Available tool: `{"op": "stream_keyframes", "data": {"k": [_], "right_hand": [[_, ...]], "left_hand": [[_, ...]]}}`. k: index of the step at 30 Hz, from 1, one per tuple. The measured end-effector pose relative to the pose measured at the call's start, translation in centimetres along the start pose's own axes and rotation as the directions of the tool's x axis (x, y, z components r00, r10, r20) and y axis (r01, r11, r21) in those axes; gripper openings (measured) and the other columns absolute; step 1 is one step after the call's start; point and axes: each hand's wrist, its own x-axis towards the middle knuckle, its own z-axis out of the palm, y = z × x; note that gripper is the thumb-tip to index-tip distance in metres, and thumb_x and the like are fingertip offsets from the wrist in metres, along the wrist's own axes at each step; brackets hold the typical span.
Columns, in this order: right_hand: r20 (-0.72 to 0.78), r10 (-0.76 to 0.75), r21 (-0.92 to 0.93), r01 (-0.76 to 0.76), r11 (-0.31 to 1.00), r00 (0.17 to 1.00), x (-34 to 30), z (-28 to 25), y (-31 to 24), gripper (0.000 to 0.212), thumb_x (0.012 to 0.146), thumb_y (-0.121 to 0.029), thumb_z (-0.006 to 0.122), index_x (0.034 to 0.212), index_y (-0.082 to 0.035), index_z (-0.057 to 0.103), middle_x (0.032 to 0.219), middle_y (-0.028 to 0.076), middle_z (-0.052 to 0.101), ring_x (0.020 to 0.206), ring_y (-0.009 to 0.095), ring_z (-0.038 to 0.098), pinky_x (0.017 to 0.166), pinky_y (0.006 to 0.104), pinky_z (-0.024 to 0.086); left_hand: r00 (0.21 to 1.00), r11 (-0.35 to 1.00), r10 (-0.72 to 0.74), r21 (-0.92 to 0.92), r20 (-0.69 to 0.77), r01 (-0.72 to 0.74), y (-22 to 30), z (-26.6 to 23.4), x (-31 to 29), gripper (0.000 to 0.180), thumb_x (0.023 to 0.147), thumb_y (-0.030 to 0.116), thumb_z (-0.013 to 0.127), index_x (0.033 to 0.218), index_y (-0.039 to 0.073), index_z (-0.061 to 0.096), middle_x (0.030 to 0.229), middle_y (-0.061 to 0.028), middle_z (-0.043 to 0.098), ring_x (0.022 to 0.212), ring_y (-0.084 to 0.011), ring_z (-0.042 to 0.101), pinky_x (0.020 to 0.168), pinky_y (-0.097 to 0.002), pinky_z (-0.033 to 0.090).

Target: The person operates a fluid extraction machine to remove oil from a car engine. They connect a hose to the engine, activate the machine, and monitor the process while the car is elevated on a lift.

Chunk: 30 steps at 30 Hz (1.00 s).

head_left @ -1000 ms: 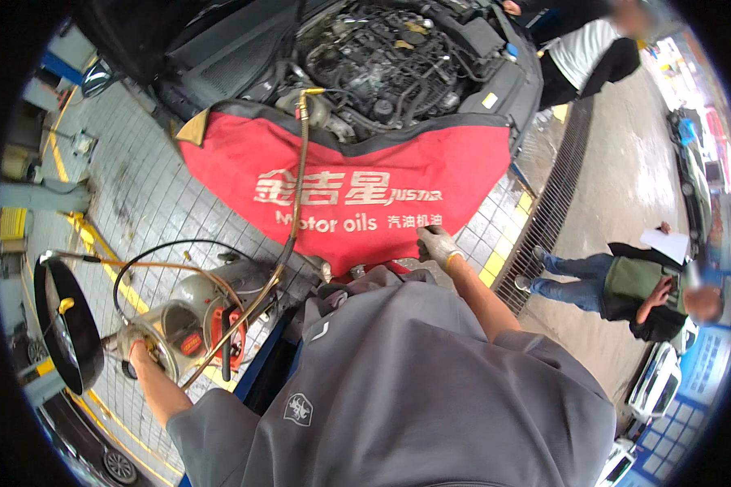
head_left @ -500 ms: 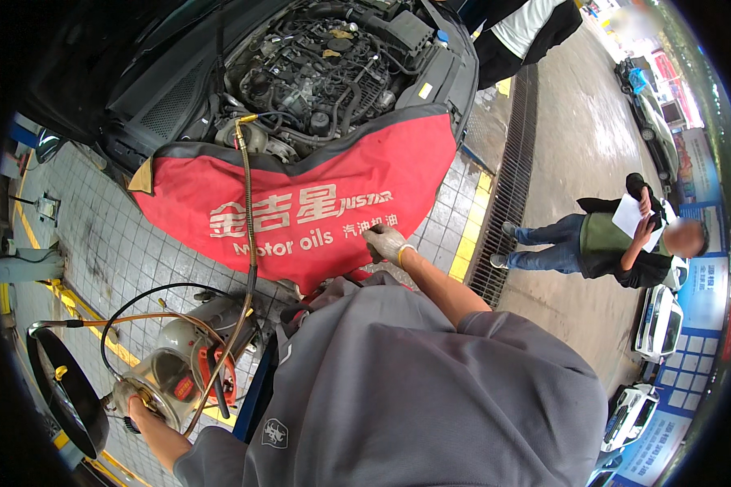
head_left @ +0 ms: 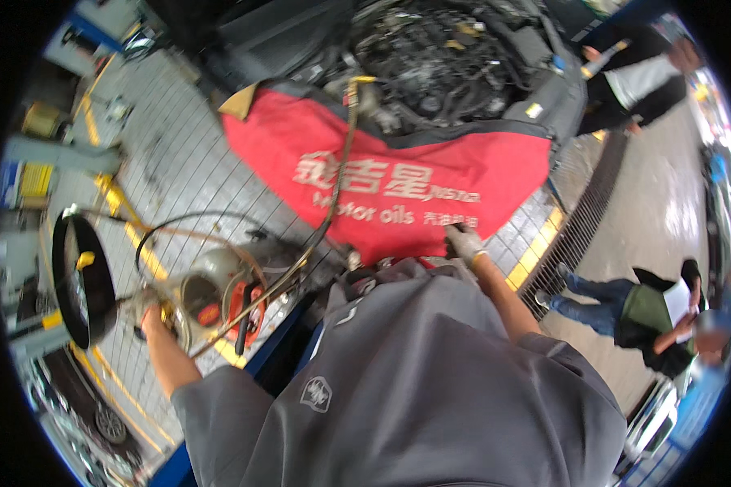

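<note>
My left hand (head_left: 144, 305), in a pale work glove, is closed at the top end of a fluid extractor with a clear tank (head_left: 193, 300). Blur and the glove hide what exactly its fingers hold beside the brass fittings. My right hand (head_left: 465, 243), also gloved, lies with fingers stretched on the lower right of a red fender cover (head_left: 365, 233). The cover drapes over the car's front edge. A long hose (head_left: 339, 180) runs from the extractor across the cover to a yellow-topped fitting (head_left: 354, 84) by the engine (head_left: 430, 69).
A black round pan (head_left: 87, 280) stands left of the extractor. At right, one person (head_left: 658, 321) holds a white sheet; another person (head_left: 638, 85) stands beside the car. A floor grating (head_left: 581, 223) runs along the right, and blue metalwork (head_left: 288, 337) is close by my body.
The whole view has swung, so the car and cover sit further right. The person by the car now shows more fully. Both my hands stay at the same things.
</note>
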Motion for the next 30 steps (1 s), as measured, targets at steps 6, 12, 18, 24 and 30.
{"op": "stream_keyframes", "data": {"k": [6,12,18,24,30], "right_hand": [[0.03,0.021,0.009,-0.021,1.0,0.999,0.6,-0.4,0.5,0.033,0.102,-0.034,0.067,0.11,-0.003,0.061,0.078,0.007,0.061,0.057,0.021,0.061,0.052,0.0399,0.054],[0.003,0.0,-0.043,0.0,0.999,1.0,0.1,-0.5,0.6,0.041,0.1,-0.036,0.07,0.121,-0.002,0.063,0.082,0.007,0.064,0.06,0.021,0.063,0.055,0.0397,0.057],[0.018,0.03,-0.039,-0.029,0.999,0.999,-0.1,-0.6,1.4,0.041,0.1,-0.037,0.071,0.121,-0.002,0.063,0.084,0.007,0.064,0.064,0.021,0.064,0.056,0.0401,0.059],[0.016,0.006,-0.037,-0.006,0.999,1.0,-0.6,-0.5,2.3,0.039,0.101,-0.038,0.07,0.12,-0.005,0.063,0.083,0.005,0.063,0.063,0.02,0.062,0.056,0.0386,0.054],[-0.001,0.017,-0.018,-0.017,1.0,1.0,-1.3,-0.3,2.8,0.036,0.1,-0.036,0.071,0.118,-0.005,0.064,0.077,0.004,0.061,0.059,0.019,0.06,0.054,0.0376,0.053]], "left_hand": [[0.98,0.99,-0.137,0.0,-0.142,0.138,2.9,-2.7,-2.1,0.034,0.098,0.039,0.059,0.12,0.017,0.074,0.13,-0.0196,0.073,0.125,-0.0415,0.068,0.101,-0.0522,0.055],[0.989,0.99,-0.105,-0.107,-0.107,0.094,2.7,-2.9,-2.2,0.033,0.1,0.036,0.058,0.119,0.014,0.075,0.128,-0.0178,0.074,0.123,-0.0401,0.069,0.099,-0.0535,0.056],[0.99,0.995,-0.055,-0.087,-0.129,0.044,2.3,-2.3,-1.4,0.033,0.102,0.037,0.058,0.117,0.012,0.074,0.124,-0.0197,0.075,0.12,-0.0405,0.07,0.097,-0.0532,0.056],[0.99,0.995,-0.069,-0.083,-0.125,0.059,2.6,-3.5,-2.2,0.033,0.102,0.036,0.061,0.117,0.011,0.075,0.125,-0.0193,0.075,0.119,-0.0395,0.071,0.097,-0.0507,0.057],[0.995,0.988,-0.098,-0.123,-0.031,0.094,2.2,-4.1,-1.4,0.044,0.098,0.047,0.068,0.119,0.009,0.075,0.126,-0.0206,0.074,0.122,-0.0398,0.069,0.099,-0.0504,0.056]]}}
